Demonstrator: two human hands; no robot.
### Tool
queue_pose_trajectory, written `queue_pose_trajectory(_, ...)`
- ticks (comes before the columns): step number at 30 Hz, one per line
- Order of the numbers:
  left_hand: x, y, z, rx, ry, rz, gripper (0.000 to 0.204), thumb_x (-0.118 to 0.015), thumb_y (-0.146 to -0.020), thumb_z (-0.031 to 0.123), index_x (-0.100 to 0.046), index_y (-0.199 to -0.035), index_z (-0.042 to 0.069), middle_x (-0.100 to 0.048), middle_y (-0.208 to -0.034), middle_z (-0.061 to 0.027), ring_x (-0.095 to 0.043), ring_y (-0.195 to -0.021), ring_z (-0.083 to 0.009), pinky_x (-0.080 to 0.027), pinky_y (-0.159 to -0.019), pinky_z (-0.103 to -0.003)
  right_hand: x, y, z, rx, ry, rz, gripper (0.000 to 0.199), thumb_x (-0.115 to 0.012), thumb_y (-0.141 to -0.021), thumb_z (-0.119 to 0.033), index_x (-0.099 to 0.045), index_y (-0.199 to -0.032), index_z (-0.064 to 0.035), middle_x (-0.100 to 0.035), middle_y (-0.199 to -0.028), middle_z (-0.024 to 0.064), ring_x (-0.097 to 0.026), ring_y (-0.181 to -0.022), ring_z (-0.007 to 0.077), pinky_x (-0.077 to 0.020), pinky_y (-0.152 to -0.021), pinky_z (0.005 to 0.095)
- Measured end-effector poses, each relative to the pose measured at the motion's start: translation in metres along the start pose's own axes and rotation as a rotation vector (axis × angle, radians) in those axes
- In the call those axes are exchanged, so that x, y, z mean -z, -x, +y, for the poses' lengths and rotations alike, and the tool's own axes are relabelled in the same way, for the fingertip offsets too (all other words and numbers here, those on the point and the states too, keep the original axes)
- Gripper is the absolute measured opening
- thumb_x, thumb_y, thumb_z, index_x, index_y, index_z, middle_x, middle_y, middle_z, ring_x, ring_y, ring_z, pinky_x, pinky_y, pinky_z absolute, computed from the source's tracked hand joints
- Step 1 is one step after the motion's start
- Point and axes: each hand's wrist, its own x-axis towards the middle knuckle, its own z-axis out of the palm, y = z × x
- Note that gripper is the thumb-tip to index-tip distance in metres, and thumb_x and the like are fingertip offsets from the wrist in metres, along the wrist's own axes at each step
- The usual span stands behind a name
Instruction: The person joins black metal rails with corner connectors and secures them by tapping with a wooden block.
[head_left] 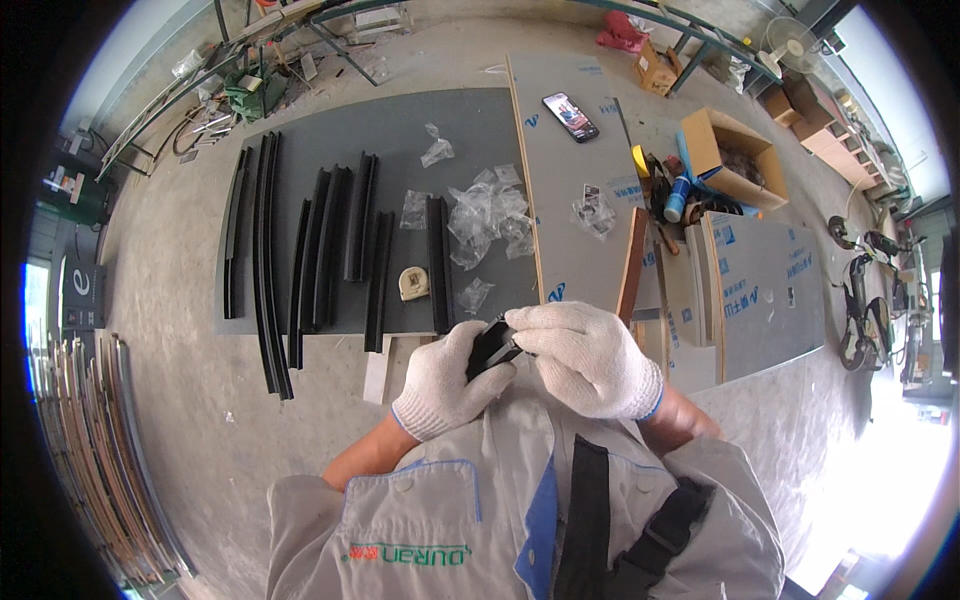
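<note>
Both my hands wear white knit gloves and meet in front of my chest, at the near edge of the dark grey board (430, 120). My left hand (447, 382) is closed round a short black profile piece (490, 348). The fingers of my right hand (588, 358) pinch together at the upper end of that piece; whether they hold a separate small part there cannot be made out. Just beyond my left hand stands a black profile strip (438, 262) lying lengthwise on the board. A cream tape measure (413, 283) lies beside it.
Several black profile strips (318, 245) lie to the left, some overhanging the board's near edge. Crumpled clear plastic bags (487, 215) are beyond my hands. A phone (571, 117) rests on the grey panel (570, 180). At right are a blue can (677, 199) and an open cardboard box (735, 160).
</note>
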Motion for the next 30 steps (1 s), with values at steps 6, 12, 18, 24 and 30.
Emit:
queue_pose_trajectory(6, 0.002, -0.003, 0.000, 0.095, 0.055, -0.091, 0.055, -0.079, -0.090, 0.035, -0.061, -0.127, -0.001, -0.075, -0.093, -0.0220, -0.077, -0.086, -0.0371, -0.060, -0.075, -0.043, -0.012, 0.014, 0.007, -0.030, -0.028, 0.038, 0.042, -0.066, -0.083, 0.005, -0.070, -0.124, -0.0004, -0.067, -0.137, 0.0233, -0.068, -0.119, 0.0430, -0.0565, -0.101, 0.0489)
queue_pose_trajectory(12, -0.002, -0.008, 0.002, 0.090, 0.071, -0.054, 0.054, -0.078, -0.091, 0.033, -0.060, -0.129, -0.002, -0.076, -0.097, -0.0224, -0.078, -0.090, -0.0357, -0.061, -0.078, -0.043, -0.025, 0.016, 0.002, -0.042, -0.042, 0.165, 0.040, -0.063, -0.083, 0.008, -0.068, -0.123, 0.0023, -0.066, -0.136, 0.0247, -0.069, -0.116, 0.0437, -0.0576, -0.098, 0.0490)
queue_pose_trajectory(18, -0.008, -0.025, 0.004, 0.117, 0.035, -0.065, 0.056, -0.079, -0.091, 0.032, -0.059, -0.130, -0.003, -0.076, -0.099, -0.0230, -0.078, -0.094, -0.0359, -0.060, -0.080, -0.042, -0.026, 0.020, 0.008, -0.172, -0.115, 0.209, 0.042, -0.065, -0.089, 0.003, -0.066, -0.131, 0.0037, -0.065, -0.138, 0.0254, -0.068, -0.124, 0.0406, -0.0546, -0.106, 0.0470)
queue_pose_trajectory(24, -0.011, -0.038, -0.003, 0.156, 0.036, 0.012, 0.050, -0.082, -0.086, 0.029, -0.065, -0.120, -0.004, -0.072, -0.090, -0.0132, -0.070, -0.083, -0.0211, -0.056, -0.078, -0.036, -0.057, 0.067, 0.123, -0.638, 0.164, 0.491, 0.056, -0.074, -0.096, -0.022, -0.059, -0.144, 0.0012, -0.060, -0.143, 0.0250, -0.061, -0.131, 0.0421, -0.0508, -0.109, 0.0486)
queue_pose_trajectory(30, -0.005, -0.034, -0.034, 0.173, 0.053, 0.114, 0.044, -0.084, -0.083, 0.027, -0.066, -0.114, 0.001, -0.076, -0.095, -0.0173, -0.077, -0.092, -0.0311, -0.059, -0.082, -0.040, -0.075, 0.163, 0.197, -1.352, 0.652, 0.291, 0.092, -0.078, -0.090, -0.035, -0.030, -0.160, 0.0003, -0.053, -0.139, 0.0317, -0.059, -0.125, 0.0489, -0.0539, -0.102, 0.0526)
